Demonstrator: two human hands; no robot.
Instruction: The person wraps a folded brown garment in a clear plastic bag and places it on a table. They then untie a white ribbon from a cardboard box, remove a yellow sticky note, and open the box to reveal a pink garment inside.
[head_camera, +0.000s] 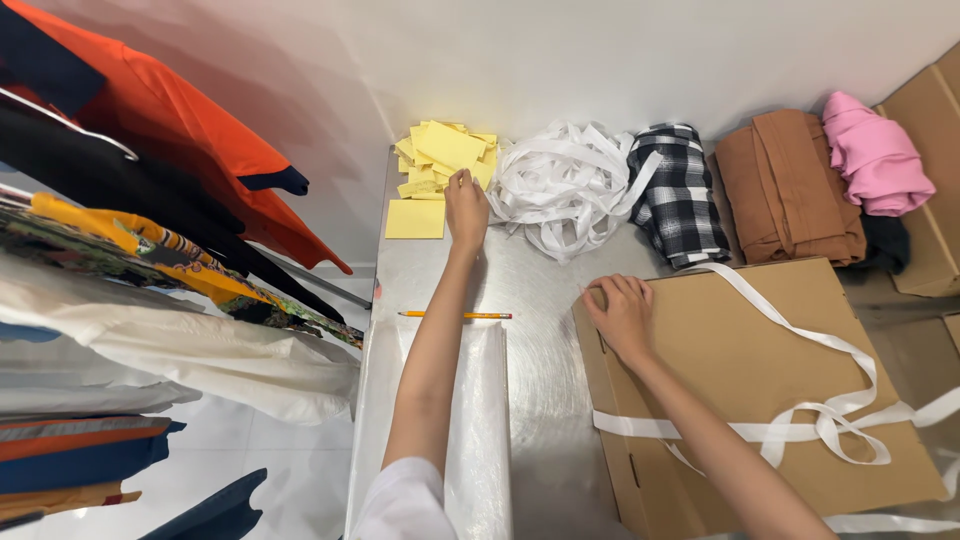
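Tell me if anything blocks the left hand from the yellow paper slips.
Nothing visible does. The left hand is already at the pile of yellow paper slips, fingertips on its near edge. The heap of white ribbon lies beside it to the right, and the pencil lies under the forearm.

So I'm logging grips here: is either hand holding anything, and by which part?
The left hand pinches a yellow paper square by its near edge. The right hand only presses flat on the ribbon-tied brown cardboard box.

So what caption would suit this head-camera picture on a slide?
Left hand reaches into yellow paper slips while the right hand rests on a ribbon-tied cardboard box on a steel table.
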